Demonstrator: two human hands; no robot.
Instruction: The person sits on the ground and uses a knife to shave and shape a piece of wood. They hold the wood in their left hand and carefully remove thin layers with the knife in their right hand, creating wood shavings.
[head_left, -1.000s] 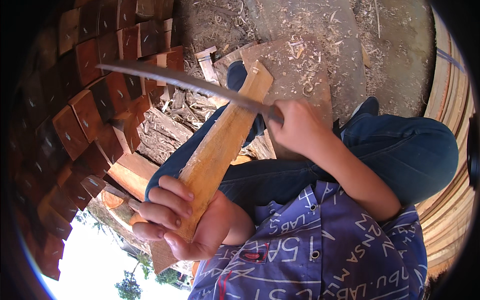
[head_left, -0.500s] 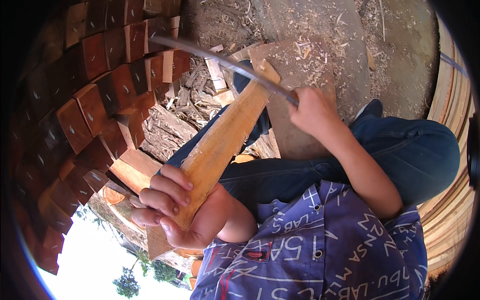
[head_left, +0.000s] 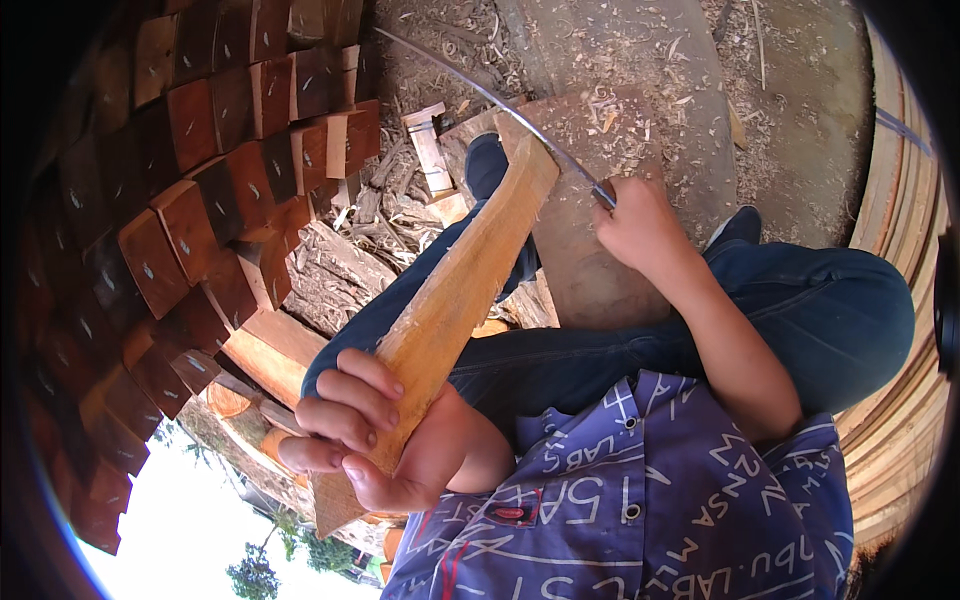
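Watching one-handed support under a long blade

Nearest me, the left hand (head_left: 430, 455) grasps the near end of the wood piece (head_left: 470, 285), fingers curled over one edge. I see no other firm support, so the piece could twist if a stroke landed off-centre. It slants up and away above the trousers (head_left: 600, 350), its long edge rough with raised fibres; a blade catching there might skid back toward those fingers or the leg below.

Farther out, the right hand (head_left: 640, 225) is clenched around the grip end of the long blade (head_left: 500, 103), which crosses by the wood's far tip. From my angle I can't be sure whether steel meets wood. A slack wrist could let the edge roll.

Beyond lies a brown board (head_left: 600, 275) strewn with shavings (head_left: 605, 115), slippery for a foot. Off left, stacked blocks (head_left: 185, 220) could be clipped by too wide a swing.
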